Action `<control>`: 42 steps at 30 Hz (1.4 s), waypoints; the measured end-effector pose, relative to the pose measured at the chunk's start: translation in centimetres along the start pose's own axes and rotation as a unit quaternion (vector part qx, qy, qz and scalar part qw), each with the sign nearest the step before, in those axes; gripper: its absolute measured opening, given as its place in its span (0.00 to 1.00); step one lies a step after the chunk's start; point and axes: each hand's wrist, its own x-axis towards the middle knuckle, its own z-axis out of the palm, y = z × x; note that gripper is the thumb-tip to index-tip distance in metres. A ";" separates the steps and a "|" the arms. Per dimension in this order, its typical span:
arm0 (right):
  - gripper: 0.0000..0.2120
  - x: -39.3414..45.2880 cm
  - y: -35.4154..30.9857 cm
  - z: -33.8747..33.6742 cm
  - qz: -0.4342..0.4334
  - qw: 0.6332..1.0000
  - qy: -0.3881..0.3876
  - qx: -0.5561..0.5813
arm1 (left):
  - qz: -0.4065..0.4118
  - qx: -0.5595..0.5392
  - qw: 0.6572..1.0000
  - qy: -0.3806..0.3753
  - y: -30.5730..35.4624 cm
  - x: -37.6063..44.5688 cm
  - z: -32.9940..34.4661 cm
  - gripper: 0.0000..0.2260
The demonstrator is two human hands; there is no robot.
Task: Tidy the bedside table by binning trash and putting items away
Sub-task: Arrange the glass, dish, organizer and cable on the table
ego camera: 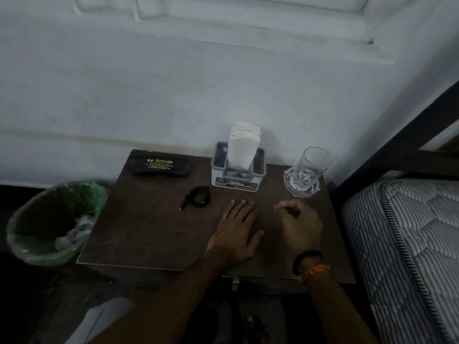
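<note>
Both hands are empty over the dark wooden bedside table (pixel 154 234): the left hand (pixel 234 232) lies flat, fingers spread, and the right hand (pixel 299 227) is loosely curled around nothing. The likely next pick is the coiled black cable (pixel 197 197), at ten o'clock from the left hand. It would go best pinched across the whole coil, so the loose plug end doesn't trail or snag. The spectacle case (pixel 160 165) sits near the wall at eleven o'clock, the tissue holder (pixel 237 170) at twelve, the glass (pixel 311 167) on its cut-glass coaster at one. A green-lined bin (pixel 32 244), already holding crumpled paper, stands at nine o'clock; a striped mattress (pixel 409 232) lies at three. The room is dim.
</note>
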 end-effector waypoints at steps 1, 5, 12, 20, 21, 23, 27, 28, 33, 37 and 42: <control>0.04 -0.2 -0.1 0.3 0.001 1.000 -0.009 -0.001 | -0.008 -0.034 0.999 0.015 -0.3 -0.2 0.0 0.25; 0.10 0.0 -0.6 1.5 -0.008 0.999 -0.042 -0.004 | -0.069 -0.151 0.980 0.110 -0.4 -0.2 -1.9 0.17; 0.21 1.6 -1.4 4.2 -0.009 0.998 -0.061 -0.005 | -0.165 -0.179 0.923 0.297 -0.5 1.4 -7.6 0.05; 0.31 3.0 -1.8 6.3 -0.026 0.996 -0.091 0.001 | -0.303 -0.205 0.915 0.169 -4.6 3.0 -7.8 0.40; 0.27 3.0 -1.9 6.4 -0.030 0.995 -0.097 0.018 | -0.301 -0.219 0.917 0.145 -5.0 3.2 -7.6 0.41; 0.24 3.1 -2.1 6.5 -0.036 0.992 -0.111 0.045 | -0.273 -0.236 0.923 0.132 -5.5 3.5 -7.4 0.37; 0.25 2.9 -2.1 6.6 -0.036 0.989 -0.136 0.055 | -0.253 -0.249 0.924 0.140 -5.0 3.6 -7.2 0.24; 0.25 2.9 -2.0 6.5 -0.036 0.989 -0.132 0.056 | -0.252 -0.247 0.925 0.141 -5.0 3.7 -7.1 0.23; 0.23 3.3 -1.5 5.3 -0.034 0.992 -0.107 0.057 | -0.224 -0.237 0.939 0.113 -4.1 4.1 -6.5 0.26; 0.25 3.7 -0.8 4.5 -0.021 0.991 -0.106 0.076 | -0.207 -0.264 0.937 0.096 -3.1 4.5 -6.2 0.27; 0.27 3.9 -0.6 4.0 -0.012 0.992 -0.108 0.071 | -0.210 -0.270 0.937 0.075 -3.0 4.6 -6.0 0.28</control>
